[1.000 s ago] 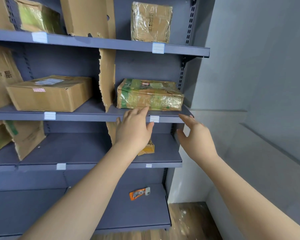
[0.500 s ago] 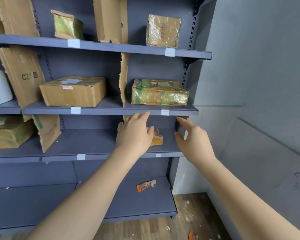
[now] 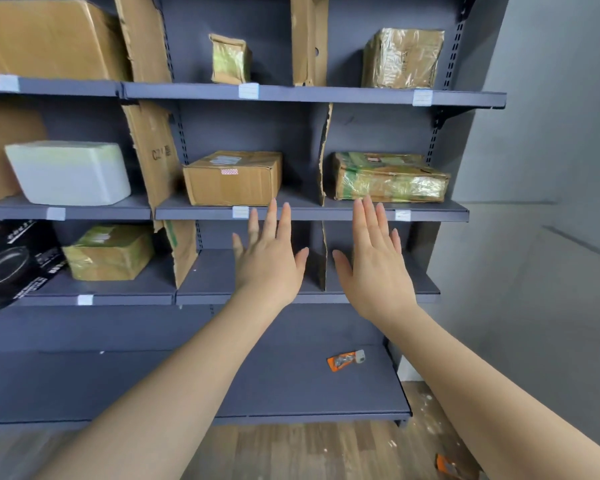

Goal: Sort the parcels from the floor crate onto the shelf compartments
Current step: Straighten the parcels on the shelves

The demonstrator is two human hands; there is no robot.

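A dark grey shelf unit (image 3: pixel 312 213) fills the view, split into compartments by cardboard dividers (image 3: pixel 323 188). A green taped parcel (image 3: pixel 390 177) lies in the middle-right compartment. To its left sits a brown cardboard box (image 3: pixel 232 178). My left hand (image 3: pixel 269 258) and my right hand (image 3: pixel 374 261) are raised side by side in front of the shelf, just below that level. Both have straight, spread fingers and hold nothing. The floor crate is out of view.
Other parcels sit on the top shelf (image 3: pixel 402 58) (image 3: pixel 230 59). A white foam box (image 3: pixel 70 173), a green parcel (image 3: pixel 110 252) and a black box (image 3: pixel 13 265) stand at the left. An orange packet (image 3: pixel 345 360) lies on the bottom shelf. Wooden floor (image 3: pixel 291 452) runs below, a grey wall at right.
My view has backed away and shifted left, showing more of the shelf. Both hands have drawn back from the green parcel's shelf edge and spread flat.
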